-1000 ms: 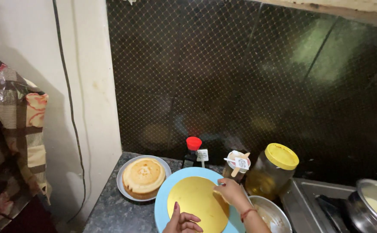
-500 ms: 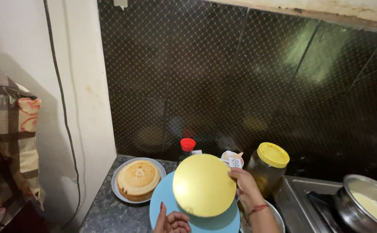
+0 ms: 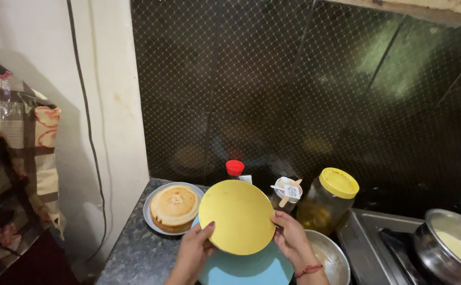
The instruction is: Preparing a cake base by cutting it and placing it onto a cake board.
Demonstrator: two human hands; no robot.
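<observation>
I hold a round yellow board (image 3: 237, 216) tilted up over a light blue turntable (image 3: 243, 266). My left hand (image 3: 196, 248) grips the board's lower left edge and my right hand (image 3: 292, 240) grips its right edge. A round golden cake (image 3: 175, 206) sits on a steel plate (image 3: 150, 219) just to the left of the board.
A red-capped bottle (image 3: 234, 169), a small white cup with a wooden stick (image 3: 287, 191) and a yellow-lidded jar (image 3: 328, 200) stand behind. A steel bowl (image 3: 330, 258) lies at right, and a pot of pale batter (image 3: 460, 248) on the stove. Cloth (image 3: 14, 158) hangs at left.
The yellow board lay flat on the blue turntable, then was lifted off and tilted up. My left hand has come up from the turntable to grip the board's edge.
</observation>
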